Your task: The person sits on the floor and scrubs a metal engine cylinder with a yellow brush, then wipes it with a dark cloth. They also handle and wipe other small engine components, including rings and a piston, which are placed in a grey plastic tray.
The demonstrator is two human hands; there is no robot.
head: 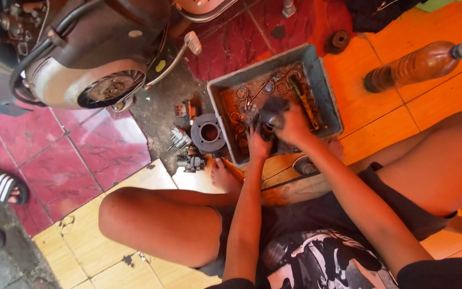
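grey metal tray [324,91], rusty inside, sits on the orange tiled floor [380,96] with rings, washers and a yellow-handled tool [301,96] scattered in it. both hands meet over its near edge around a dark, greasy engine part [269,119]. right hand [294,127] curls its fingers closed over the top and side of the part, gripping it. left hand [258,145] comes up from below, fingers folded narrow against the part's underside; whether it grips or only steadies it i cannot tell. just left of the tray lies a round cylinder piece [208,134] among small oily parts. well right of the tray, a brown plastic bottle [415,65] lies on its side
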